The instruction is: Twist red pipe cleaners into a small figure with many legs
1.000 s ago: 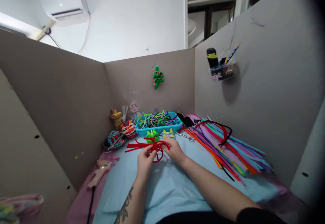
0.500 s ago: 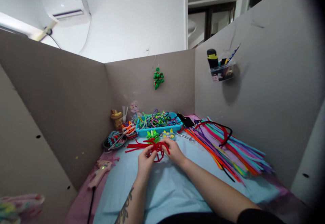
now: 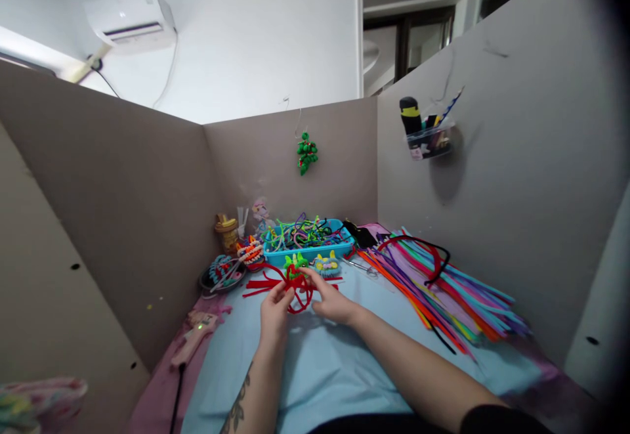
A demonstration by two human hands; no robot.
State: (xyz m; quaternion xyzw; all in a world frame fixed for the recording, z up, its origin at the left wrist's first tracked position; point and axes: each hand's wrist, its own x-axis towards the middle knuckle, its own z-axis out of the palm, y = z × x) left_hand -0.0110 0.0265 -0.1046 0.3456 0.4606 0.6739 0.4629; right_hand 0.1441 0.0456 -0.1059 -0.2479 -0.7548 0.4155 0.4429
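Note:
My left hand (image 3: pixel 274 310) pinches a bundle of red pipe cleaners (image 3: pixel 300 304) bent into loops, held just above the blue cloth. With its fingers apart, my right hand (image 3: pixel 333 301) reaches its index finger to the upper part of the red loops; the thumb stays clear of them. More red pipe cleaners (image 3: pixel 258 284) lie straight on the cloth, left of and behind my hands. A green fuzzy figure (image 3: pixel 295 261) and a yellow and blue one (image 3: pixel 327 264) stand just beyond.
A blue tray (image 3: pixel 310 253) of tangled pipe cleaners stands at the back. Scissors (image 3: pixel 361 266) and a fan of coloured pipe cleaners (image 3: pixel 433 283) lie to the right. On the left are a dark bowl (image 3: pixel 207 284) and a pink glue gun (image 3: pixel 194 341). Grey panels (image 3: pixel 295 191) enclose the table.
Both hands have shifted slightly left with the red loops. My right hand's thumb and index finger have spread apart from their earlier grip on the red pipe cleaners.

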